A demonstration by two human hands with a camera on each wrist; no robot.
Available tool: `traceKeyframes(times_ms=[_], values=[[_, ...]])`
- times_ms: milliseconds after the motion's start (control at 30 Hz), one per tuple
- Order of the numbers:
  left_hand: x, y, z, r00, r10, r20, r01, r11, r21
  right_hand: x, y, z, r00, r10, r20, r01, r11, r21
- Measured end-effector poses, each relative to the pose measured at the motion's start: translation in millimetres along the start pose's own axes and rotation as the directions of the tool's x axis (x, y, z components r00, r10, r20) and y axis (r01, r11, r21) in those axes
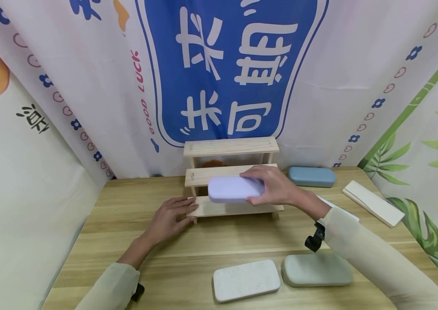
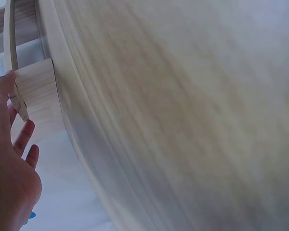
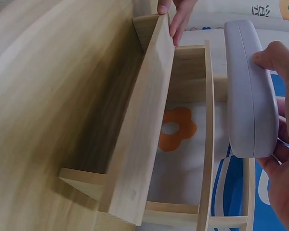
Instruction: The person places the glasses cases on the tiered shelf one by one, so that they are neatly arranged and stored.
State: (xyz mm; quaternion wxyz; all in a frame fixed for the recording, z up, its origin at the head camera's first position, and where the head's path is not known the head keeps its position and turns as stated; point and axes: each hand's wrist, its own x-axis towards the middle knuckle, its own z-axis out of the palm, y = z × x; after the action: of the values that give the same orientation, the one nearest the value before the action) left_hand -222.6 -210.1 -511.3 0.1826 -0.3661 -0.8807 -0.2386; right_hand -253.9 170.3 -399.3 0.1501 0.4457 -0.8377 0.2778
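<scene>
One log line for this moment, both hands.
right hand: grips lilac case, clear of wooden rack | left hand: touches lowest tier's left end

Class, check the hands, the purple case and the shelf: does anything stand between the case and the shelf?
Nothing visible does. The right hand holds the purple case in front of the shelf; the left hand touches the bottom tier's left end, off to the case's side.

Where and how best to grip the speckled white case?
Probably mid-length, from above, across the long sides: the speckled white case lies flat on the table, narrower across than long, and the grey-green case sits close to its right end.
</scene>
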Motion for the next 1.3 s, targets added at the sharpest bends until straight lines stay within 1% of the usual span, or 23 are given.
traceKeyframes(times_ms=[200, 333, 467, 567, 667, 867, 1100, 1300], values=[[-0.3, -0.7, -0.2, 1.000, 0.005, 0.005, -0.005, 1.000, 0.005, 7.7, 1.6, -3.1, 1.000, 0.029, 0.012, -0.029, 1.000, 0.008], [-0.8, -1.8, 0.3, 1.000, 0.000, 0.007, 0.000, 1.000, 0.005, 12.5, 4.4, -4.3, 0.999, 0.041, 0.003, -0.042, 0.999, 0.022], [-0.8, -2.4, 0.8, 1.000, -0.004, 0.011, 0.004, 1.000, 0.013, 17.4, 8.1, -5.4, 0.999, 0.041, -0.011, -0.041, 0.999, 0.026], [-0.2, -1.7, 0.0, 1.000, -0.010, 0.014, 0.010, 1.000, 0.005, 21.7, 10.6, -6.4, 0.999, 0.031, -0.022, -0.030, 0.999, 0.028], [0.1, -0.2, -1.4, 1.000, -0.017, 0.020, 0.018, 1.000, -0.010, 26.1, 13.3, -7.6, 0.999, 0.037, -0.024, -0.036, 0.999, 0.026], [-0.1, 0.1, -1.9, 0.999, -0.016, 0.028, 0.016, 1.000, -0.022, 35.3, 16.1, -9.6, 0.996, 0.091, -0.012, -0.091, 0.995, 0.030], [-0.3, -1.1, -0.1, 1.000, 0.013, 0.014, -0.012, 0.999, -0.032, 46.3, 21.1, -9.9, 0.991, 0.137, -0.002, -0.137, 0.990, 0.030], [-0.3, -1.0, -0.3, 1.000, 0.028, 0.005, -0.027, 0.999, -0.038, 55.9, 25.6, -8.3, 0.990, 0.141, -0.017, -0.140, 0.989, 0.039]])
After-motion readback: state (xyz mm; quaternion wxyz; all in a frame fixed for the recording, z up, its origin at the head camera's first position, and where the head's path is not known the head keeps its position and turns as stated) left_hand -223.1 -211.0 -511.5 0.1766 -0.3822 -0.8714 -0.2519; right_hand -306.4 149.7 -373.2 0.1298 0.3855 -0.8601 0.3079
